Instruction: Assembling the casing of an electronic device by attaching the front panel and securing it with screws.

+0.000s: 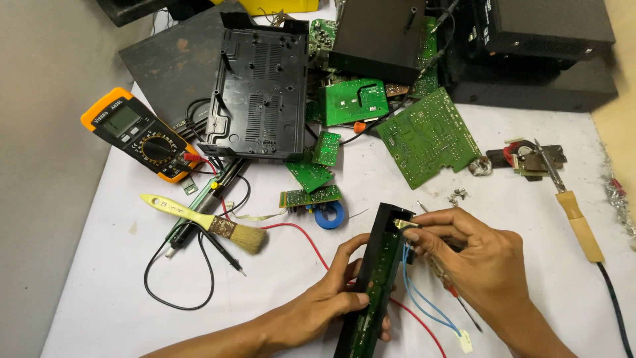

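My left hand [334, 292] grips the side of a long black panel with a green circuit strip [374, 272], held on edge over the white table. My right hand [480, 258] rests at the panel's upper end, its fingertips pinching a small metal part [405, 224] there, with a thin screwdriver [457, 295] tucked under the palm. Blue wires [421, 301] run from the panel's top down to a white connector [466, 341]. A red wire [311, 242] passes under the panel.
A yellow multimeter [140, 132] with black leads, a yellow-handled brush [209, 220], a black plastic casing [260, 89], several green circuit boards [429, 136], a blue tape roll [329, 215], a soldering iron [573, 209] and black boxes [530, 46] surround the hands.
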